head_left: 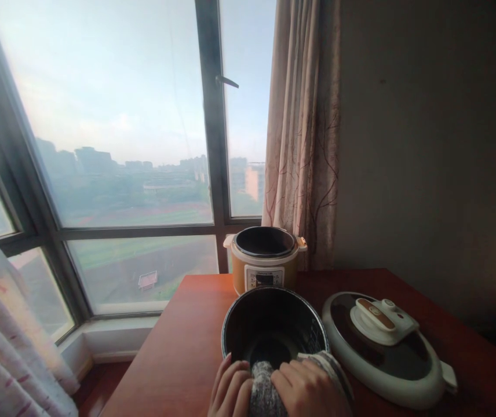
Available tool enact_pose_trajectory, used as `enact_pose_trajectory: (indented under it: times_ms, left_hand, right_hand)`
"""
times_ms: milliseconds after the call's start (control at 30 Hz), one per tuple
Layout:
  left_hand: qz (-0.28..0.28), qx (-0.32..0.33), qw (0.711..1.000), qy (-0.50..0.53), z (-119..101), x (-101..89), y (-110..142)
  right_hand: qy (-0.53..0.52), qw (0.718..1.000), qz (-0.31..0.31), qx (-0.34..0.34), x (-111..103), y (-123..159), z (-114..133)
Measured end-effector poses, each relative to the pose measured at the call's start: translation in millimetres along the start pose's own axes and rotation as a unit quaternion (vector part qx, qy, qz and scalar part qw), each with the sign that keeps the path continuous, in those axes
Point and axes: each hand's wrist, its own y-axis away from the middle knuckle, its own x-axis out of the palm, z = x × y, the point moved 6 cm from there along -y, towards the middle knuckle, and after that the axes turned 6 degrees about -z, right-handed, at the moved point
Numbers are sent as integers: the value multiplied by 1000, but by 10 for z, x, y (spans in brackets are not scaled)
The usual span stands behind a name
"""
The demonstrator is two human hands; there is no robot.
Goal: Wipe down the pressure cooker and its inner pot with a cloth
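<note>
A black inner pot stands on the table in front of me, its open mouth tilted toward me. At its near rim, a mottled grey cloth is bunched between my two hands. My left hand is closed with its fingers curled around the cloth's left side. On the other side, my right hand is closed over the cloth, and a pale striped fold shows behind its knuckles. The palms are hidden. Just behind the pot sits the pressure cooker body, uncovered, with a control panel on its front.
The cooker lid lies on the table to the right of the pot, handle up. The reddish-brown table has a back edge near the window. A curtain hangs behind the cooker, another curtain at the left.
</note>
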Motion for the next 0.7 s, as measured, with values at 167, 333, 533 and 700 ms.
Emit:
enact_pose_trajectory:
  times_ms: [167, 333, 533, 700]
  left_hand:
    - [-3, 10, 1000, 28, 13, -77, -188]
    - [30, 12, 998, 54, 173, -164, -337]
    - [144, 28, 989, 34, 703, -51, -147]
    - [168, 41, 985, 20, 989, 82, -100]
  right_hand:
    - [-4, 1000, 16, -11, -3, 36, 3]
    - [-12, 1000, 12, -17, -4, 96, -38]
    - [-47, 996, 58, -50, -45, 103, -119]
    - [-51, 997, 48, -45, -42, 61, -129]
